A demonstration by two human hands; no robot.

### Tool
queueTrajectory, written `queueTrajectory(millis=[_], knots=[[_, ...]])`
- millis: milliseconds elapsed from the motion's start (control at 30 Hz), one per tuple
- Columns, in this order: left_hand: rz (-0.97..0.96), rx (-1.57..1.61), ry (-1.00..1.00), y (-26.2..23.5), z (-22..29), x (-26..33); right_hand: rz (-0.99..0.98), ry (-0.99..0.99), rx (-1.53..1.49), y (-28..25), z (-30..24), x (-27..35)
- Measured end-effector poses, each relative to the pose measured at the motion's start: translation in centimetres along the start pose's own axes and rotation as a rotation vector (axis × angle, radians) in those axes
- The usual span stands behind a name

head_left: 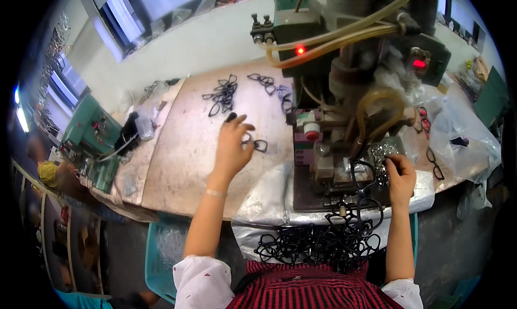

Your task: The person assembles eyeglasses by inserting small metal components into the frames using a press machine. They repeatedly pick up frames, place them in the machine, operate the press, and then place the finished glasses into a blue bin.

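Note:
My left hand (pixel 232 148) is over the table, its fingers apart and curved beside a black eyeglass frame (pixel 260 146). The fingers overlap part of that frame. Something black covers one fingertip. On the other side of the machine, my right hand (pixel 402 181) has its thumb and fingers drawn together at the edge of a heap of small shiny metal parts (pixel 381 157). What the fingertips hold is too small to make out. Between my hands, another black frame (pixel 362 174) hangs at the front of the green press machine (pixel 323 171).
A big tangle of black frames (pixel 318 241) lies on silver sheeting before me. More frames (pixel 222 95) lie farther up the table (pixel 188 147). A red button (pixel 312 132) faces me. Clear plastic bags (pixel 458 142) lie right; a green machine (pixel 94 136) and a seated person (pixel 56 171) are left.

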State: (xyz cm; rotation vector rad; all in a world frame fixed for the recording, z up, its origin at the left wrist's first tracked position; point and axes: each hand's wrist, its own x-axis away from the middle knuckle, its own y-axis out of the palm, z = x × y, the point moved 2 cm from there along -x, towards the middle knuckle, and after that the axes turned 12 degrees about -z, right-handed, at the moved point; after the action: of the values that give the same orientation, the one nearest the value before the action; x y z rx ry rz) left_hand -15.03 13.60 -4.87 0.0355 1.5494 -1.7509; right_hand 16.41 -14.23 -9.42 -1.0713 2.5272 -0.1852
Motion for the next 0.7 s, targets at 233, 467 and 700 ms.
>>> queueTrajectory(millis=[233, 467, 700], knots=[[-0.177, 0.04, -0.046, 11.2, -8.3, 2.5, 0.145, 0.104, -0.006, -2.4, 3.6, 3.4], [0.369, 0.146, -0.116, 6.0, -2.7, 1.7, -0.017, 0.041, 0.047, -2.3, -3.4, 4.3], [0.366, 1.027, -0.357, 8.2, 2.5, 4.7, -0.21, -0.058, -0.322, 3.9, -7.6, -1.3]])
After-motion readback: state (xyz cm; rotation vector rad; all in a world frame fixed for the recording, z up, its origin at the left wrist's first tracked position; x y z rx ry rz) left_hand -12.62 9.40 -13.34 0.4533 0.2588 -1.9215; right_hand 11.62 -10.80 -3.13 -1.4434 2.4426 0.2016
